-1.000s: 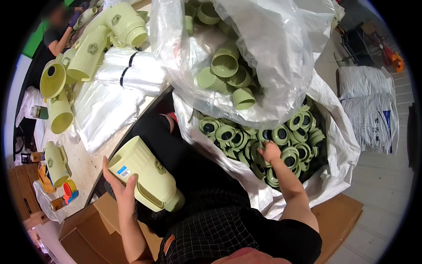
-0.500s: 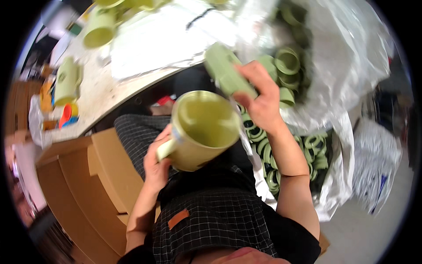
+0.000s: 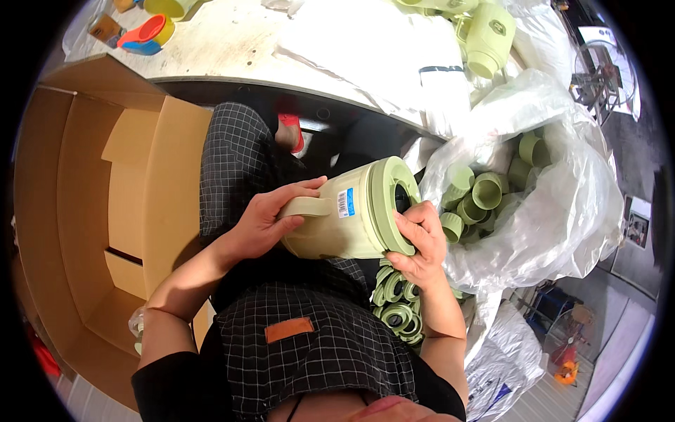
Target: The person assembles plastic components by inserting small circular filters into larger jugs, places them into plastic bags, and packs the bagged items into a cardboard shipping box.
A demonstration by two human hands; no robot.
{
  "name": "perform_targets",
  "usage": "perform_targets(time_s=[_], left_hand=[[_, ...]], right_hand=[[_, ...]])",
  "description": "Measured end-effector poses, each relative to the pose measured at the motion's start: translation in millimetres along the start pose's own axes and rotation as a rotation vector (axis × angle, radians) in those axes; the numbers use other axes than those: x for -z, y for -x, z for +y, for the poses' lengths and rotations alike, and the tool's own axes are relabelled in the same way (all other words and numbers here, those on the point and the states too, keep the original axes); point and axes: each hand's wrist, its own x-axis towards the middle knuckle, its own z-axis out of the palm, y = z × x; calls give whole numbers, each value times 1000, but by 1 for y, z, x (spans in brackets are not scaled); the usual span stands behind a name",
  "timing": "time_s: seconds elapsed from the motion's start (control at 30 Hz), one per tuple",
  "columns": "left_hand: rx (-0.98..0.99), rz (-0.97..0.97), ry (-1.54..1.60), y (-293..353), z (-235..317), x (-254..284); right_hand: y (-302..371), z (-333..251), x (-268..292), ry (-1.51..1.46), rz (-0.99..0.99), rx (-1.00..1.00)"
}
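Note:
I hold a pale green jug (image 3: 320, 228) tilted over my lap, its mouth facing right. My left hand (image 3: 261, 219) is closed around its handle side, with fingers on the handle and body. A darker green ring-shaped lid (image 3: 384, 200) with a dark opening sits at the jug's mouth; whether it is fully seated I cannot tell. My right hand (image 3: 422, 243) grips the lid's rim. A blue and white barcode sticker (image 3: 346, 203) shows on the jug's side. Below my right hand lie several green ring lids (image 3: 397, 316).
An open cardboard box (image 3: 162, 190) stands at my left. At right, a clear plastic bag (image 3: 534, 246) holds several green cups (image 3: 486, 191). The white-topped table (image 3: 232, 53) ahead bears a green jug (image 3: 490, 39) at its right and red, yellow and blue pieces (image 3: 150, 34) at its left.
The jug has turned from mouth-up to mouth-right, and a ring lid now sits at its mouth. My right hand came down from the bag side, where it held a blurred green piece. The view has swung.

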Motion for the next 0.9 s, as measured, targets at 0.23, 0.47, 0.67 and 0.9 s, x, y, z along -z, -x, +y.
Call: perform_targets(time_s=[0.23, 0.47, 0.67, 0.9], left_hand=[[-21, 133, -307, 10, 24, -26], [-86, 27, -408, 20, 19, -29], [-40, 55, -477, 21, 21, -33], [-140, 81, -585, 14, 16, -31]], right_hand=[[-17, 0, 5, -75, 12, -168], [-51, 60, 71, -267, 126, -451], [-61, 67, -6, -524, -393, -768], [-110, 117, 61, -1175, -669, -738]])
